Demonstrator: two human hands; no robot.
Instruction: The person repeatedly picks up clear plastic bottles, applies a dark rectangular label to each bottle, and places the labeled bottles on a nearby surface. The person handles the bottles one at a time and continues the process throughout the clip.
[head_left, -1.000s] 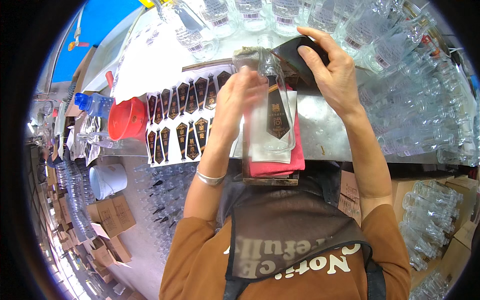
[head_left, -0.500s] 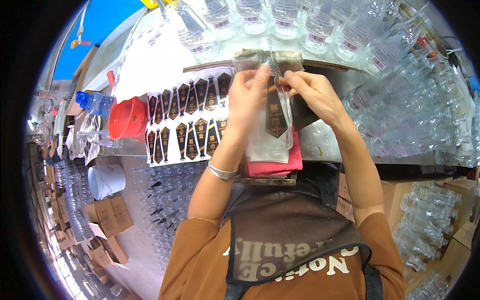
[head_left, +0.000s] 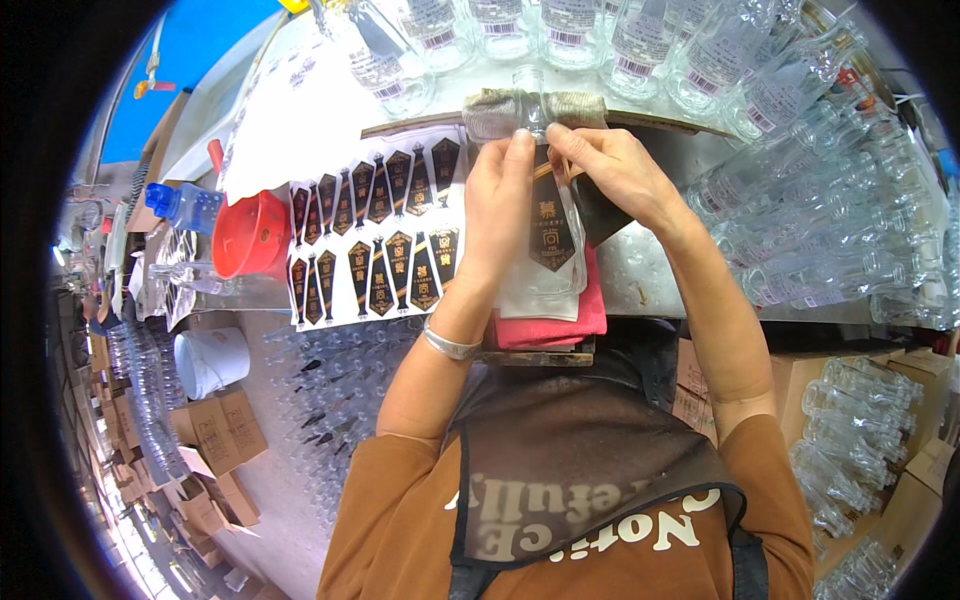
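A clear glass bottle [head_left: 529, 98] lies on its back in front of me, its neck pointing away and propped on a rolled grey cloth [head_left: 490, 114]. Down its face runs a black tie-shaped label [head_left: 548, 225] with gold print. My left hand [head_left: 498, 200] wraps the bottle's left side, thumb at the base of the neck. My right hand [head_left: 615, 172] is closed at the right of the neck, its thumb pressing close to the other; its fingertips are partly hidden. Beneath the bottle are a pale sheet and a red cloth [head_left: 550, 332].
Left of the bottle lies a sheet of black tie-shaped labels [head_left: 375, 262], beside a red plastic container [head_left: 250, 235] and a blue-capped bottle [head_left: 190, 207]. Several clear bottles [head_left: 640, 50] stand along the back; many more [head_left: 820, 230] crowd the right. Cardboard boxes [head_left: 222, 435] stand on the floor.
My left hand has slid slightly down along the bottle, and its blur is gone. My right thumb has moved left and up, onto the neck beside my left thumb.
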